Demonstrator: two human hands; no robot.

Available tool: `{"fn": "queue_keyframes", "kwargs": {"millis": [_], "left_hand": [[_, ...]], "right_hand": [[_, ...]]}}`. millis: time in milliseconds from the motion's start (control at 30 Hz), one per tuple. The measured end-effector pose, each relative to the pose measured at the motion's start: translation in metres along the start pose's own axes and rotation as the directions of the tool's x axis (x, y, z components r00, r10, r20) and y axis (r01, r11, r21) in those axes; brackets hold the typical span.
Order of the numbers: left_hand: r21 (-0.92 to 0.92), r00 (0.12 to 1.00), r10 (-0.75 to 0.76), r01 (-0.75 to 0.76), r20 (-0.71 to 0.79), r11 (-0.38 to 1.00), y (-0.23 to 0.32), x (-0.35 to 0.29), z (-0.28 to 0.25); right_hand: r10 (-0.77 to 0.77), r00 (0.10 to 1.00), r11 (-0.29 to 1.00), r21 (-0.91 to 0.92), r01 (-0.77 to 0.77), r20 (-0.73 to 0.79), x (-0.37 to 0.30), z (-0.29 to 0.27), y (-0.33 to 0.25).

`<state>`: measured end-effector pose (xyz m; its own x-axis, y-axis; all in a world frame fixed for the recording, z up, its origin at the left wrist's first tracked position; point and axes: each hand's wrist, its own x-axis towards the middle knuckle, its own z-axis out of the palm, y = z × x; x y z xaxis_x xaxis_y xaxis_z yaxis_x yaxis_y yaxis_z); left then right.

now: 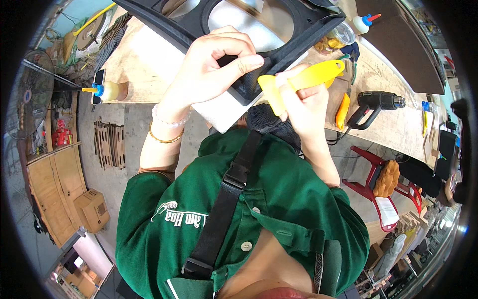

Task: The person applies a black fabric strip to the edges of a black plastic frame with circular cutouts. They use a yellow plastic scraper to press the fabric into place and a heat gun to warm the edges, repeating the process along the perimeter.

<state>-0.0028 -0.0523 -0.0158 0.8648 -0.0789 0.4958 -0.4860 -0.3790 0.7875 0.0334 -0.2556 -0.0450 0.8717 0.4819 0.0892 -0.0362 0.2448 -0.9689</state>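
Note:
A black box with large round cutouts (304, 44), much like a speaker cabinet, lies on a white foam sheet (213, 112) at the bench's near edge. Its textured black covering (258, 78) hangs loose at the near corner. My left hand (219, 67) is closed at that corner, thumb and fingers pinching the covering. Just to the right, my right hand (304, 102) grips a flat yellow plastic scraper (318, 74). The scraper's broad end is close to the same corner; whether it touches the covering I cannot tell.
On the wooden bench (383, 74) at right are a black heat gun (371, 105), an orange-handled tool (342, 112), a clear plastic cup (342, 33) and a glue bottle (362, 24). Another glue bottle (112, 91) stands at left. A red stool (368, 184) is below the bench.

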Motion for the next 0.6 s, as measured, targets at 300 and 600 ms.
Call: {"fn": "queue_keyframes", "kwargs": {"millis": [300, 600], "left_hand": [[0.594, 0.964, 0.244, -0.138, -0.102, 0.792, -0.017, -0.007, -0.007], [0.561, 0.927, 0.079, 0.151, -0.365, 0.814, -0.039, -0.042, 0.008]], "right_hand": [[0.050, 0.997, 0.997, -0.054, -0.047, 0.057, -0.005, -0.015, -0.003], [-0.034, 0.898, 0.259, -0.872, -0.416, -0.438, -0.010, -0.204, 0.102]]}}
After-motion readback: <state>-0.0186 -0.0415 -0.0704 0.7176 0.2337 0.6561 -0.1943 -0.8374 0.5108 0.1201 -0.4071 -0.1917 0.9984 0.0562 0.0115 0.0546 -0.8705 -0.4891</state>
